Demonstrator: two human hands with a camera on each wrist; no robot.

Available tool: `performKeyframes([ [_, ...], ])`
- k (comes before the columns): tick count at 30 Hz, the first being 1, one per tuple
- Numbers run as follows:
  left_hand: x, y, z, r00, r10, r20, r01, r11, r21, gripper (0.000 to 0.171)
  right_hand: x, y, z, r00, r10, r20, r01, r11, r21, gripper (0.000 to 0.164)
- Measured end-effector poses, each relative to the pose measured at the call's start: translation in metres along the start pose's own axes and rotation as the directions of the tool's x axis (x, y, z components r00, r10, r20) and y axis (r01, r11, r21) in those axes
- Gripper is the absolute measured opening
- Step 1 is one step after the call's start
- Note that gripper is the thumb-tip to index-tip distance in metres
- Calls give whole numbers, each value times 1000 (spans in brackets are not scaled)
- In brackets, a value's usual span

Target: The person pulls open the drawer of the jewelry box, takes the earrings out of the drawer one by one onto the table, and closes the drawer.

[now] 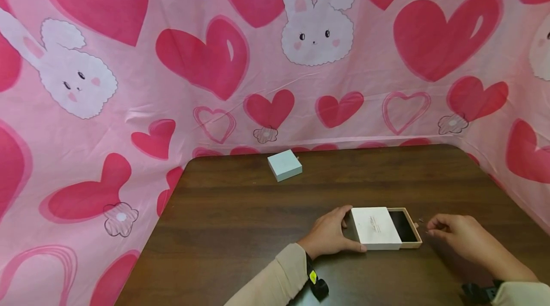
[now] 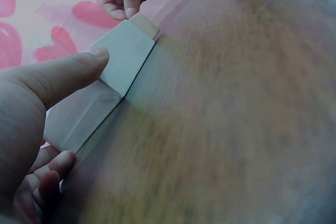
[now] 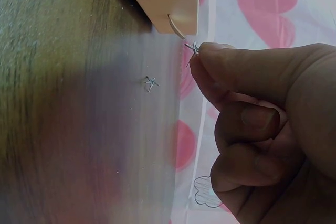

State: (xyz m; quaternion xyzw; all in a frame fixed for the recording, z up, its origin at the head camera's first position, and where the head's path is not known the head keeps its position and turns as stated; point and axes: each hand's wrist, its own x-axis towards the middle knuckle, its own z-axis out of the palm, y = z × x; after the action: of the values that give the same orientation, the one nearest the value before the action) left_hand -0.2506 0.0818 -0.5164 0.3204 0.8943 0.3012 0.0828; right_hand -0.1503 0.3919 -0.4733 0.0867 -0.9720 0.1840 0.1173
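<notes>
My left hand [image 1: 330,233] grips the left end of a flat white box [image 1: 375,228], thumb along its near side and fingers at the far corner. The box's inner drawer [image 1: 403,227], tan-edged with a black inside, is pulled partway out to the right. A small loop tab [image 3: 176,27] sticks out of the drawer's end. Just right of it, my right hand [image 1: 466,237] pinches a tiny silver star earring [image 3: 195,49] between thumb and forefinger, its thin post showing in the right wrist view. A second star earring [image 3: 151,83] lies on the table close by.
Toward the back of the brown wooden table [image 1: 232,210] sits another small white box [image 1: 285,165], closed. Pink cloth [image 1: 266,77] with hearts and rabbits hangs behind the table and along its sides.
</notes>
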Motion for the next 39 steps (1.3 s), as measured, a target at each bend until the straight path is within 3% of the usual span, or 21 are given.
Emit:
performKeyframes([
  [8, 0, -1, 0, 1000, 5, 3, -5, 1000, -8, 102, 0, 1, 0, 1000, 17, 13, -17, 1000, 4, 21],
  [15, 0, 0, -1, 1000, -3, 5, 3, 1000, -5, 102, 0, 0, -1, 996, 55, 70, -56, 998, 13, 18],
  [23, -1, 1, -1, 1000, -4, 0, 4, 1000, 1, 101, -1, 4, 5, 1000, 22, 18, -22, 1000, 16, 22],
  [39, -2, 1, -1, 1000, 19, -12, -19, 1000, 1, 102, -1, 6, 13, 1000, 10, 10, -10, 1000, 11, 24],
])
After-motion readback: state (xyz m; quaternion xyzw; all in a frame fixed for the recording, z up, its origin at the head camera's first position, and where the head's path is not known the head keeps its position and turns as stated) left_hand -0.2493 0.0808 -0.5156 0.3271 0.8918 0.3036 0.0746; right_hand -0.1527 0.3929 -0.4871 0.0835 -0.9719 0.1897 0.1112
